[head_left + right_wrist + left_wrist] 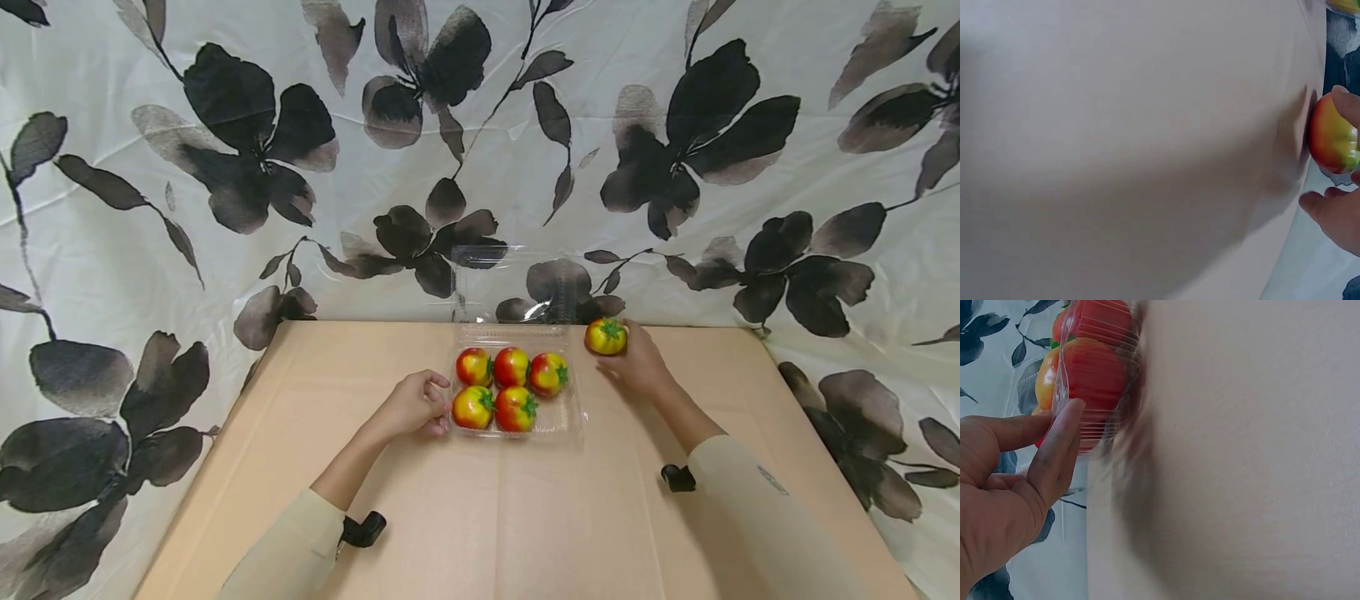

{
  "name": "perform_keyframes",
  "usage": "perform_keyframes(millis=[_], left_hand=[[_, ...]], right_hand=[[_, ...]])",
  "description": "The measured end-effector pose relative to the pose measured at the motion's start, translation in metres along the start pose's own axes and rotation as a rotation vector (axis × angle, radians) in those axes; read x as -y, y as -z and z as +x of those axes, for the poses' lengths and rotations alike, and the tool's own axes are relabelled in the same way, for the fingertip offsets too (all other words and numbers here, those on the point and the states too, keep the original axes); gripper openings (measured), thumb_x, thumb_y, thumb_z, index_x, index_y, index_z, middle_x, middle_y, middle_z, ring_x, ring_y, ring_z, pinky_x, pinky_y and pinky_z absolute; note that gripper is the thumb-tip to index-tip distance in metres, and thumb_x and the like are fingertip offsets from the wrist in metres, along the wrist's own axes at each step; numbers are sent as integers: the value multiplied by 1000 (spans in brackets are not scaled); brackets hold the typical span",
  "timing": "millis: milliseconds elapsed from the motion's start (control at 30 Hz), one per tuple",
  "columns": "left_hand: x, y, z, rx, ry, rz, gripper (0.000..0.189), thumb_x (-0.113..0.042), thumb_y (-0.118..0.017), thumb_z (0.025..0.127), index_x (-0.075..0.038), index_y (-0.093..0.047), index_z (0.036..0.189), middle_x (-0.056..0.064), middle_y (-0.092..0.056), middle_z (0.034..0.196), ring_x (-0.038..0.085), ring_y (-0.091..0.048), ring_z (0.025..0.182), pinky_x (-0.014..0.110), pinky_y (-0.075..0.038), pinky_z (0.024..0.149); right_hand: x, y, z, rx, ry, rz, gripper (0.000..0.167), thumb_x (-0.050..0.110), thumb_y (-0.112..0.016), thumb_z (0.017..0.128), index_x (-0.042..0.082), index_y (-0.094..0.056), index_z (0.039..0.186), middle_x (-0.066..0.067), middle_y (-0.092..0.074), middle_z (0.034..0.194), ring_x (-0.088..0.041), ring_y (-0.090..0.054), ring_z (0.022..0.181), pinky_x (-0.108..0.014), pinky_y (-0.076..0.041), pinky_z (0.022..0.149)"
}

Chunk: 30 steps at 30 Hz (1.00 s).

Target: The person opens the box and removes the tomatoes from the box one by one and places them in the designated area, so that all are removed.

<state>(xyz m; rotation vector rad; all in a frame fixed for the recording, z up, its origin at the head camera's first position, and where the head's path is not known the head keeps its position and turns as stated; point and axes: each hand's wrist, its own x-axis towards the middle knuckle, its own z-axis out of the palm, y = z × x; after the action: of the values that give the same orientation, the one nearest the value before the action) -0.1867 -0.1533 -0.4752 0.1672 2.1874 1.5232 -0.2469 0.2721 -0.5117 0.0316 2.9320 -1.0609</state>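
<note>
A clear plastic clamshell box (558,417) lies open, its lid (480,287) raised at the back. Several tomato-like fruits (512,367), red and yellow with green leafy tops, sit inside in two rows. The front row's right end shows bare box floor. My left hand (412,406) pinches the box's left rim between thumb and fingers, seen closer in the left wrist view against the ribbed wall (1094,425). Right of the box, my right hand (636,357) holds another such fruit (605,336). In the right wrist view its thumb (1349,106) lies on the fruit.
Under everything is a light tan tabletop (450,517) with a faint crease down its middle. A white cloth with dark printed flowers (247,133) hangs behind and beside it. Black wrist cameras (365,529) stick out from both sleeves.
</note>
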Motion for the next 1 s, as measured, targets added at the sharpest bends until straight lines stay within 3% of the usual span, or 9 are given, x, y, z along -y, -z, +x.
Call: perform_keyframes(millis=[367, 667, 1000], left_hand=[[2, 1, 2, -7, 7, -2, 37, 9, -60, 95, 10, -51, 130, 17, -67, 87, 20, -71, 60, 40, -66, 61], [3, 0, 2, -5, 0, 7, 36, 10, -61, 95, 10, -52, 129, 18, -67, 87, 21, -71, 61, 39, -66, 60], [2, -1, 0, -10, -3, 9, 35, 10, -61, 94, 9, -52, 129, 18, -67, 88, 22, -71, 62, 41, -66, 62]], right_hand=[[5, 5, -29, -85, 164, -62, 92, 17, -85, 85, -9, -30, 154, -35, -28, 158, -53, -27, 147, -69, -25, 123], [20, 16, -55, -38, 194, -58, 97, 24, -84, 87, 1, -25, 161, -32, -14, 167, -53, -18, 153, -74, -22, 121], [38, 9, -69, -21, 361, -67, 96, 26, -89, 82, 3, -35, 158, -25, -26, 167, -48, -26, 153, -71, -29, 120]])
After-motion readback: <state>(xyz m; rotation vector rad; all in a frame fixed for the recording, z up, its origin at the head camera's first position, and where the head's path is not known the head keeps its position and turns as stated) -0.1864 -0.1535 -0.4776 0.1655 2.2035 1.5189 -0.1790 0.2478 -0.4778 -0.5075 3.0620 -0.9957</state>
